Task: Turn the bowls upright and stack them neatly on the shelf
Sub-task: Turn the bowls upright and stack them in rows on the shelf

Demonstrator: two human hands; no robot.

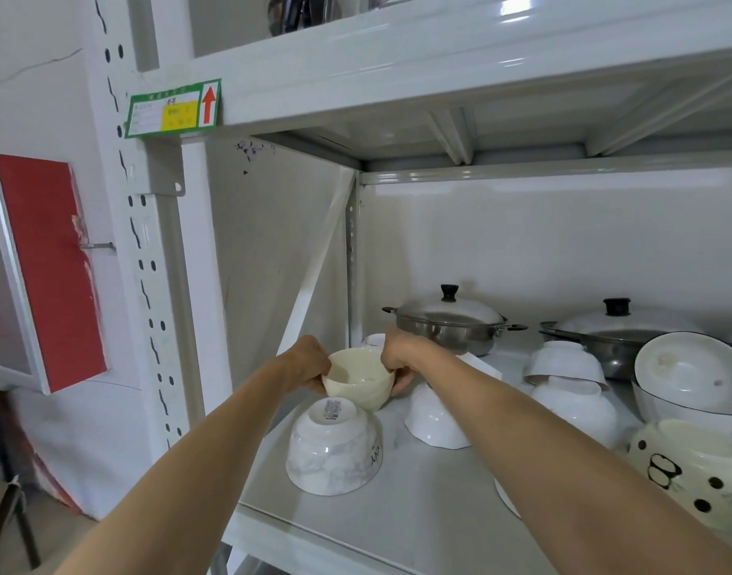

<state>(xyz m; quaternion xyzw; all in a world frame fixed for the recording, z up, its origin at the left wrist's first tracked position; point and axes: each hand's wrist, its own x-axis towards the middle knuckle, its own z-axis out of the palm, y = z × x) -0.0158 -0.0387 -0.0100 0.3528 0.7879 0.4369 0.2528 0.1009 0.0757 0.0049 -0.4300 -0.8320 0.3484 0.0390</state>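
I hold a cream bowl (358, 381) upright above the shelf (418, 504), my left hand (304, 363) gripping its left rim and my right hand (397, 354) its right rim. Just below and in front of it a marbled white bowl (333, 448) lies upside down with a label on its base. Another white bowl (433, 421) sits upside down under my right forearm. Further right, two white bowls (565, 367) are piled upside down. A spotted cream bowl (696, 471) rests at the far right.
Two steel pots with lids (451, 321) stand at the back of the shelf. A large dark-rimmed bowl (692, 375) leans tilted inside another at the right. The shelf's post (165, 284) rises on the left, and the upper shelf (439, 76) is close overhead.
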